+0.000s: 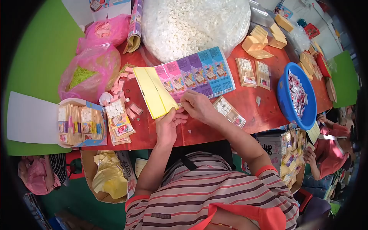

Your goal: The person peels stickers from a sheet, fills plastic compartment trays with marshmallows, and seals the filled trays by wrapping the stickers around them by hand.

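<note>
Pinching the near corner of the label sheet (195, 76), the left hand (167, 127) has its thumb pressed by the yellow part. The sheet is held tilted over the table's middle, its coloured labels running right. The right hand (200, 108) bends over the near edge, fingertips apparently closed on it beside the left thumb.

A loose left grip could let the sheet slip, I judge; a sharp or slanting pull by the right hand might tear or curl a label. On the right, a low sweep of the forearm could knock the tray (231, 114) and spill its white pieces.

Leftmost lies a green surface (36, 73); on the table's left end are a box (36, 118) of packs, pink bags (90, 59) and a stack (119, 120) of packs. The red table (268, 115) is sunlit and shiny, with a big bag (195, 28) of white pieces far, and a blue basin (282, 94) of sachets right. Below, a carton (89, 170) of yellow scraps stands left on green floor; another person (332, 153) sits far right.
</note>
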Action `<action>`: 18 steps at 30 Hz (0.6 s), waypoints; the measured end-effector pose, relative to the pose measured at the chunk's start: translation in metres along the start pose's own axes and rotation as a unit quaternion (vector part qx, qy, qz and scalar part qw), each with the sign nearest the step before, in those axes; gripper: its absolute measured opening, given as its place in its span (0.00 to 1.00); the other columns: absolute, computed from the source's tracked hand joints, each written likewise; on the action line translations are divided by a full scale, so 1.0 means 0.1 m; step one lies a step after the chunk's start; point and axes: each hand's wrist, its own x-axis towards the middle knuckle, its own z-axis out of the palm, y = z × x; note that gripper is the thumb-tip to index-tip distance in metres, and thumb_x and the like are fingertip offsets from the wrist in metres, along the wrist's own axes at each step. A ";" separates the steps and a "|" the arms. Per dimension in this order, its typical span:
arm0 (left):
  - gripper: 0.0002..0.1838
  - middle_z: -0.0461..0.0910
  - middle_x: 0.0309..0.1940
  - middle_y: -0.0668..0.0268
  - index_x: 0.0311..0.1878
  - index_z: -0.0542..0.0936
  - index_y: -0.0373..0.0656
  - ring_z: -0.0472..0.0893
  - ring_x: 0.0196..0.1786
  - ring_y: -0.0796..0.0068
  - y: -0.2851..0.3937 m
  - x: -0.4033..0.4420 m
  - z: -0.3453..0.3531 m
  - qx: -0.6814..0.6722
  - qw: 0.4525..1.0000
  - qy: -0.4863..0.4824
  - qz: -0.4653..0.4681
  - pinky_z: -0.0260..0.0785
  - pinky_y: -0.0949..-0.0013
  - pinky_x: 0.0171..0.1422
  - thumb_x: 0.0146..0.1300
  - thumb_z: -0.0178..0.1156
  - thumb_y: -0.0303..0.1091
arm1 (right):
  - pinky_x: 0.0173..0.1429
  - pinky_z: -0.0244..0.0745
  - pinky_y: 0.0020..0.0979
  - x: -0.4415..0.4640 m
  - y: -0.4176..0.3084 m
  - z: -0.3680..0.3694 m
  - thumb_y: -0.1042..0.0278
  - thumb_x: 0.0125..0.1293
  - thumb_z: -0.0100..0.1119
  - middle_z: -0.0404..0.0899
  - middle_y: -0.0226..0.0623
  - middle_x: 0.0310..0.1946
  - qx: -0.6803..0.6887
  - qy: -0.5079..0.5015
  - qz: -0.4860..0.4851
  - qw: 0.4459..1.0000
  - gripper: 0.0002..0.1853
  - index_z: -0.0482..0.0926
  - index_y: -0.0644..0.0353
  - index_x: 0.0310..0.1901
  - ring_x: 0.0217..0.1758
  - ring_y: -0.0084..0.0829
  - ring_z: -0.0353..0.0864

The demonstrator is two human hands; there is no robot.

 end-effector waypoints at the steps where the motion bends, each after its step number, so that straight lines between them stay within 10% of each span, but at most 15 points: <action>1: 0.15 0.83 0.43 0.53 0.54 0.76 0.34 0.85 0.38 0.64 0.00 0.01 0.00 0.000 1.000 0.004 0.000 0.78 0.64 0.42 0.72 0.53 0.34 | 0.42 0.76 0.31 0.02 0.07 0.03 0.72 0.66 0.57 0.81 0.34 0.36 0.093 0.002 0.034 0.995 0.04 0.79 0.61 0.38 0.37 0.31 0.81; 9: 0.13 0.83 0.39 0.54 0.51 0.77 0.34 0.84 0.35 0.63 0.00 0.02 0.03 -0.046 0.999 0.024 0.005 0.78 0.62 0.40 0.73 0.52 0.33 | 0.43 0.76 0.29 0.11 0.42 -0.25 0.70 0.66 0.55 0.80 0.34 0.36 0.424 -0.005 0.143 0.894 0.07 0.78 0.65 0.39 0.38 0.27 0.80; 11: 0.13 0.83 0.38 0.53 0.48 0.77 0.35 0.85 0.34 0.61 0.04 0.01 -0.01 -0.044 0.998 0.040 -0.003 0.79 0.60 0.41 0.73 0.51 0.35 | 0.52 0.80 0.35 0.22 0.45 -0.50 0.69 0.66 0.55 0.81 0.38 0.40 0.622 0.088 0.213 0.749 0.09 0.77 0.65 0.44 0.43 0.32 0.83; 18: 0.14 0.84 0.41 0.52 0.49 0.76 0.35 0.86 0.40 0.54 0.00 0.12 -0.16 -0.084 0.995 0.040 -0.022 0.79 0.53 0.46 0.75 0.46 0.36 | 0.64 0.73 0.53 0.16 0.87 -1.68 0.70 0.69 0.49 0.80 0.50 0.51 0.768 0.169 0.032 0.617 0.17 0.73 0.70 0.55 0.53 0.44 0.82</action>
